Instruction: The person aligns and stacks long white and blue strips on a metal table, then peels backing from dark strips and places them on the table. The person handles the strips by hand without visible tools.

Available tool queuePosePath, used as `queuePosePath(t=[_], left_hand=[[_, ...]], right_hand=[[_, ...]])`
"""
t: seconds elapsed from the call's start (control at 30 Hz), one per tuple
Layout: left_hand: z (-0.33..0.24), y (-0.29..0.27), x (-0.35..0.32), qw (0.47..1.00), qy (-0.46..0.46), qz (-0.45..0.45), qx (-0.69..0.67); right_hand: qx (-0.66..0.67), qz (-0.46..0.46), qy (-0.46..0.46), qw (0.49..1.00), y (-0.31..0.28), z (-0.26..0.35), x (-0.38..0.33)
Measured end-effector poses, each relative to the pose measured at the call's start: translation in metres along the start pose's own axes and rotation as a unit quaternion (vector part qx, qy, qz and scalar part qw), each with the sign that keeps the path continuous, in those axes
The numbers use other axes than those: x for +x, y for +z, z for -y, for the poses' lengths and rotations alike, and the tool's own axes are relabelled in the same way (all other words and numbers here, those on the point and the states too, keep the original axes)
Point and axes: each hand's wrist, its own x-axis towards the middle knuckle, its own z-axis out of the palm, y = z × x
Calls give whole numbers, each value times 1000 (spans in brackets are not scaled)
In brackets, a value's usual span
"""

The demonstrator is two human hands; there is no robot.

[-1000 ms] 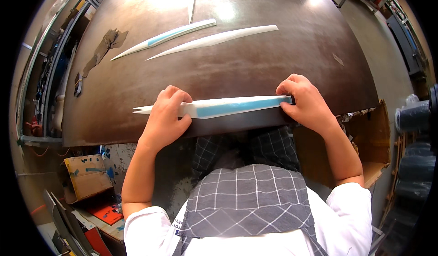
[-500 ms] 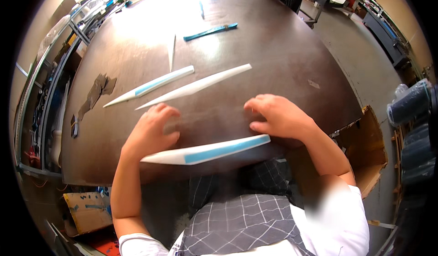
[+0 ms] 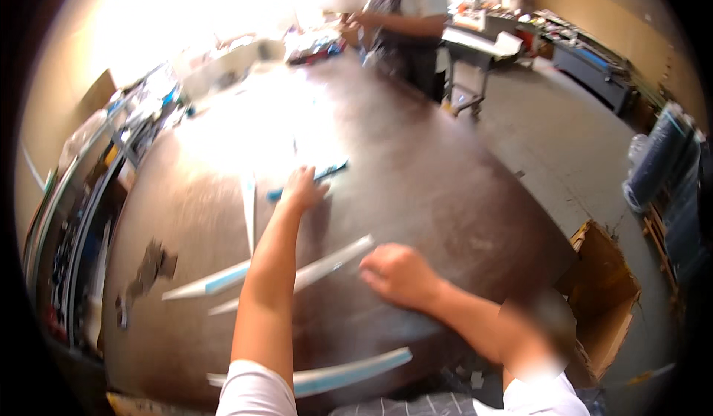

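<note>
- A workshop is seen around a large brown table (image 3: 438, 193), its far left part washed out by glare; much of the view is blurred.
- Metal shelving (image 3: 78, 256) is set along the left side, while an open cardboard box (image 3: 605, 297) and plastic-wrapped dark rolls (image 3: 657, 160) are seen on the right.
- A co-worker (image 3: 407, 34) in short sleeves and a dark apron is seen standing by the far end, both hands raised in front of the body.
- The left hand (image 3: 301, 189) is stretched far forward over the middle of a narrow blue strip bundle (image 3: 332, 169), whose two ends are left showing on either side; whether it is gripped cannot be told.
- The right hand (image 3: 401, 273) is held with fingers curled inward, just beside the right end of a plain white tapered strip (image 3: 330, 264); whether anything is held in it cannot be told.
- The plain strip is crossed by the left forearm (image 3: 267, 305), by which a blue-panelled white strip (image 3: 223, 279) is also partly covered.
- A slim white pointed strip (image 3: 249, 212) is laid lengthwise, left of the bundle.
- Another blue-and-white strip (image 3: 356, 372) is placed by the near edge, partly hidden by the left sleeve (image 3: 256, 390).
- Dark flat scraps (image 3: 152, 264) are scattered toward the left edge.
</note>
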Motion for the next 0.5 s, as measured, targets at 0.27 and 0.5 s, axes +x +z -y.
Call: queuePosePath(t=[0.27,0.5], left_hand=[[-47,5,24,998,-10,54,-23],[-74,-22,-20,981,58,-82,-163]], right_hand=[[29,15,28,999,-15,9,-7],[31,-11,21,999,-15,10,-8]])
